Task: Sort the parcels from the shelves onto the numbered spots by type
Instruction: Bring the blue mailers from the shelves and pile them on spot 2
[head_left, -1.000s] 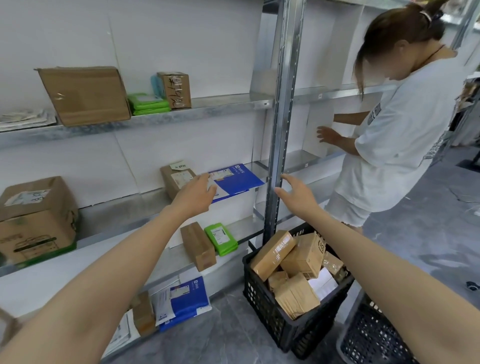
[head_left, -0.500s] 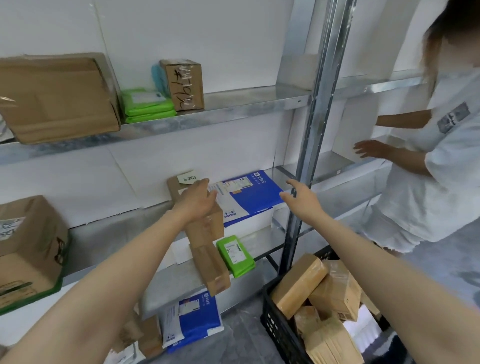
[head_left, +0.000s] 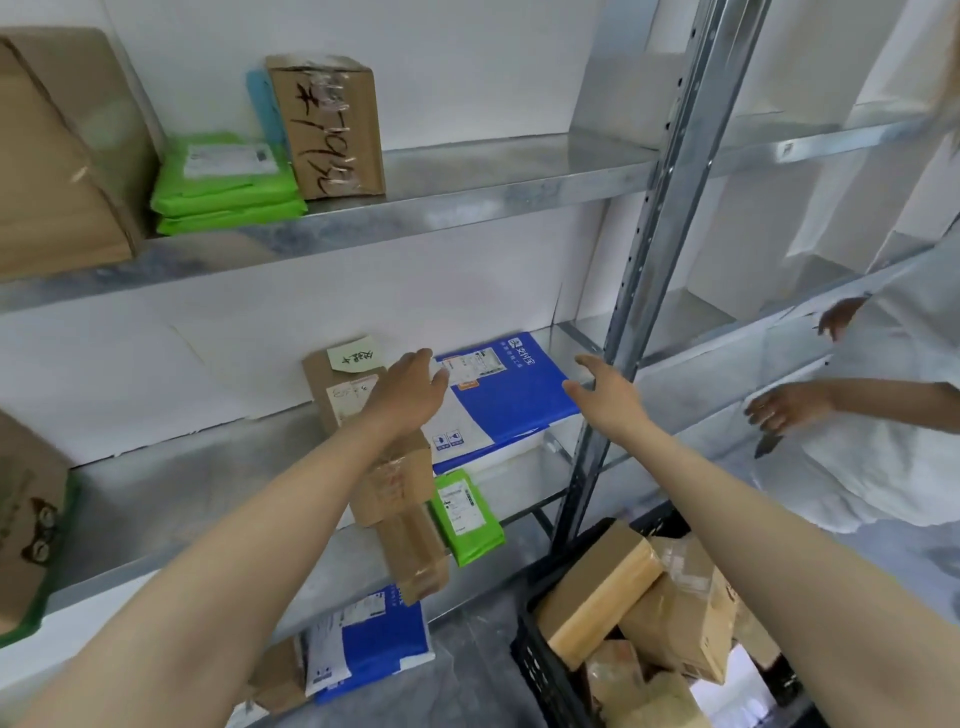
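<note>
Both hands have pushed further in toward the middle shelf (head_left: 208, 467) over the last second, and the view has closed in with them. My left hand (head_left: 410, 389) is released, fingers straight, lying over the left edge of the blue mailer (head_left: 511, 402) by its white label; I cannot tell whether the fingertips actually touch it. My right hand (head_left: 605, 397) is also released, fingers spread, just beside the mailer's right edge and empty.

So the mailer sits flat on that shelf directly between the two hands, its long axis seemingly running along the shelf from left to right, a little skewed. The left hand is the nearer one, already above it; the right needs only a short move inward. I judge a two-sided pickup is coming, each hand taking one short end.

Under my left wrist stands a taped cardboard box (head_left: 340, 400), touching or nearly touching the mailer's left side, so that hand could nudge it. The steel upright (head_left: 644, 291) stands close behind my right hand. Below, a black crate (head_left: 540, 670) holds brown parcels, and a second person (head_left: 893, 457) works at the next bay.
</note>
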